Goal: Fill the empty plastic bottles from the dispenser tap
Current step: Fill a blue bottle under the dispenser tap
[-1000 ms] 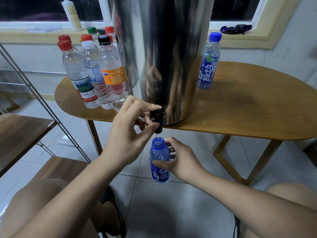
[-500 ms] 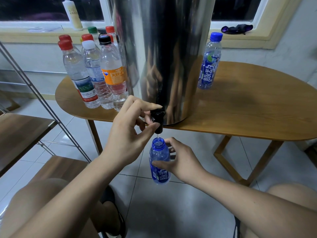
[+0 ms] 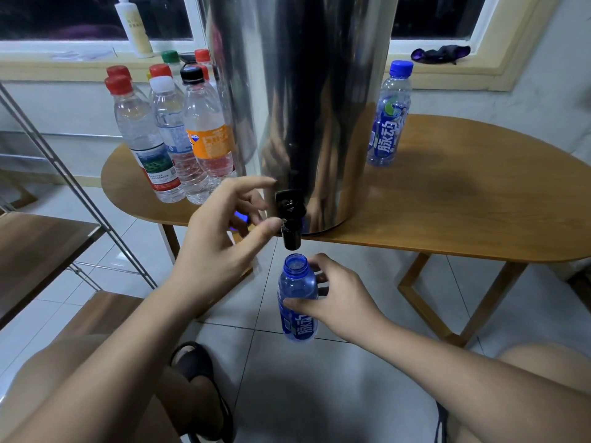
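Note:
A tall steel dispenser (image 3: 303, 107) stands at the front edge of the wooden table (image 3: 463, 212), its black tap (image 3: 289, 215) hanging over the edge. My right hand (image 3: 339, 302) grips an uncapped blue bottle (image 3: 297, 292) upright just below the spout. No stream shows between spout and bottle mouth. My left hand (image 3: 217, 247) is beside the tap, its index finger off the lever and its thumb tip close to the spout. Its lower fingers curl round a small blue cap (image 3: 239, 216).
Several capped clear bottles (image 3: 179, 139) stand grouped on the table left of the dispenser. Another capped blue bottle (image 3: 388, 119) stands to its right. A metal rack with wooden shelves (image 3: 35, 251) is at the left. My knees and the tiled floor lie below.
My left hand has let go of the tap lever and spread its index finger and thumb. The water stream into the bottle has stopped. The bottle stays under the spout.

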Tool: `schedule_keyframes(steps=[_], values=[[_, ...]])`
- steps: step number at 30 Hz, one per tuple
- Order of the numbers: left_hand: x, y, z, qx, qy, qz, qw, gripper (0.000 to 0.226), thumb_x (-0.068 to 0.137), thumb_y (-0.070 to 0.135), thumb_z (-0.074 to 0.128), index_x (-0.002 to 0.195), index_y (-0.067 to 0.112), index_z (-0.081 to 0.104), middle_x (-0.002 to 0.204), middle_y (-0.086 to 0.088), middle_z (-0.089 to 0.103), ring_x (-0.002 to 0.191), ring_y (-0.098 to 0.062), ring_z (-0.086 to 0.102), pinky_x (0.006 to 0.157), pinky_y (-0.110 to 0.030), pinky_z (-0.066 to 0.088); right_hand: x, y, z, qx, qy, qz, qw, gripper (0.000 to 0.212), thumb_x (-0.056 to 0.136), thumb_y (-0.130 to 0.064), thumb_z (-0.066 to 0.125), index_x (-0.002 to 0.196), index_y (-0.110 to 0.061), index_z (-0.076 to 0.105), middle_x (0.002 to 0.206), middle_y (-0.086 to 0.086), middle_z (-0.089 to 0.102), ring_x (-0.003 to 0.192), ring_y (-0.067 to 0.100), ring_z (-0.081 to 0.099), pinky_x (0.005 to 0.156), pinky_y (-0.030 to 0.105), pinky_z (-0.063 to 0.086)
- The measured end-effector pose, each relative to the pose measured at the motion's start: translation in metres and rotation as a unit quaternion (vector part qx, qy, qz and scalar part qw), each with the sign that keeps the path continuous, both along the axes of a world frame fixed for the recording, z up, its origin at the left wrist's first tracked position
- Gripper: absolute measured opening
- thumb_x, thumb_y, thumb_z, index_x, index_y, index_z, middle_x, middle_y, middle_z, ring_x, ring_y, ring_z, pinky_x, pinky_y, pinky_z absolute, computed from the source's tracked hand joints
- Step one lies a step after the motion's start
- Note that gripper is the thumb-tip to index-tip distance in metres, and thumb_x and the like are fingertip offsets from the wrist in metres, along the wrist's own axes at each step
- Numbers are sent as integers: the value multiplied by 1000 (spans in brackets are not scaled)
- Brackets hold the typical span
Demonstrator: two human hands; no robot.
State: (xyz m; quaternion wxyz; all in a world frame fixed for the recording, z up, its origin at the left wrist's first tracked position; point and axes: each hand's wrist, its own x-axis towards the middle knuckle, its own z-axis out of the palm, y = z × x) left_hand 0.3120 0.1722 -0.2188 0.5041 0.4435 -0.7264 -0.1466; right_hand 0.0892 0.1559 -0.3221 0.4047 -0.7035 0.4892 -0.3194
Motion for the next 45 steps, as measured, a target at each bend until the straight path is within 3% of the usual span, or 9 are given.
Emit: schedule_keyframes(steps=[3,6,13,20,26,32,36,39,45], values=[[15,-7,-3,19,10,49,999,19,106,18,71,117,30,61,99,5,69,91,-18,68,77,-30,54,-2,1,1,-4,1,-3,1000,56,75,-50,95,120,-42,62,115,-23,72,106,-1,69,87,27,64],[32,-24,-15,46,-57,129,989,16,102,21,73,105,31,61,98,11,69,87,-12,66,76,-35,57,-4,2,1,2,1,-2,1000,56,75,-51,95,119,-42,62,116,-20,73,107,3,71,90,34,65],[50,-50,-50,105,-148,179,967,26,94,34,82,112,37,62,112,10,67,98,-12,67,82,-39,55,-9,9,8,-3,6,9,1000,55,77,-49,95,120,-42,62,117,-24,72,109,1,69,89,30,64],[46,-59,-60,107,-168,205,958,26,95,19,81,115,27,66,109,4,67,96,-21,65,84,-48,59,-14,18,19,-10,4,22,1000,59,77,-47,95,126,-42,62,118,-25,72,110,-2,68,86,20,61],[38,-41,-43,160,-95,153,970,26,87,22,91,98,29,69,94,13,76,92,-3,71,77,-29,56,-19,23,25,-14,3,26,1000,59,77,-47,96,126,-42,63,119,-25,72,111,-1,68,86,18,60],[28,-3,-15,235,-62,-49,969,29,82,24,94,97,15,71,103,1,80,93,-26,74,81,-39,59,-25,26,29,-12,5,31,999,59,78,-47,95,126,-44,61,118,-30,70,113,-3,66,87,17,60],[13,12,-14,228,-13,-107,968,33,81,25,97,96,11,71,109,-4,81,96,-37,72,79,-39,57,-26,29,30,-11,6,34,999,57,78,-44,96,125,-42,63,115,-29,70,110,-1,67,84,14,57],[1,18,-16,204,-35,-114,972,32,80,23,98,96,17,72,108,1,81,99,-26,74,80,-45,55,-25,33,30,-5,7,46,999,54,78,-43,96,122,-40,64,115,-26,72,109,-1,67,85,14,57],[-14,22,-13,113,-190,-79,972,28,84,48,89,106,36,78,99,19,73,97,-9,70,78,-23,52,-24,37,29,0,24,67,997,52,80,-46,94,122,-38,64,118,-23,71,110,1,68,86,18,59]])
